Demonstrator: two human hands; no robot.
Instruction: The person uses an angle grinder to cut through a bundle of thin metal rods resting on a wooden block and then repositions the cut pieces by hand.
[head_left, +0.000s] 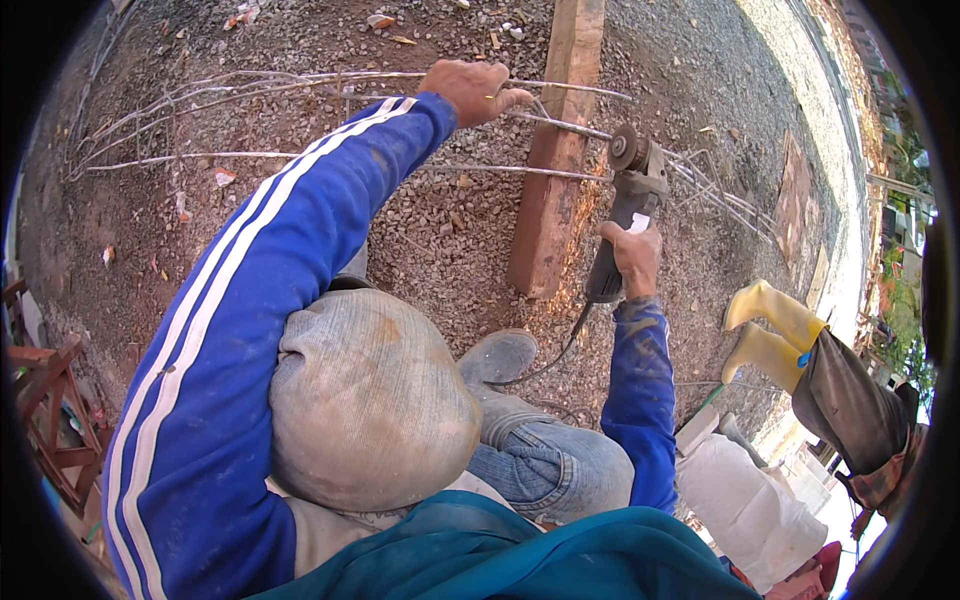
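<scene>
My right hand grips an angle grinder by its dark body. The grinder's disc is at a thin steel rod, just right of a wooden beam. I cannot tell whether it touches the rod. Orange sparks or flecks show on the ground beside the beam. My left hand is closed around the steel rods left of the beam; several rods, bent and tied into a long frame, lie across it. From the grinder's back end a dark power cord runs down to the ground.
Gravel covers the ground. My knee and boot are close below the beam. At right stands another person in yellow boots, near a white sack. A reddish-brown frame stands at far left.
</scene>
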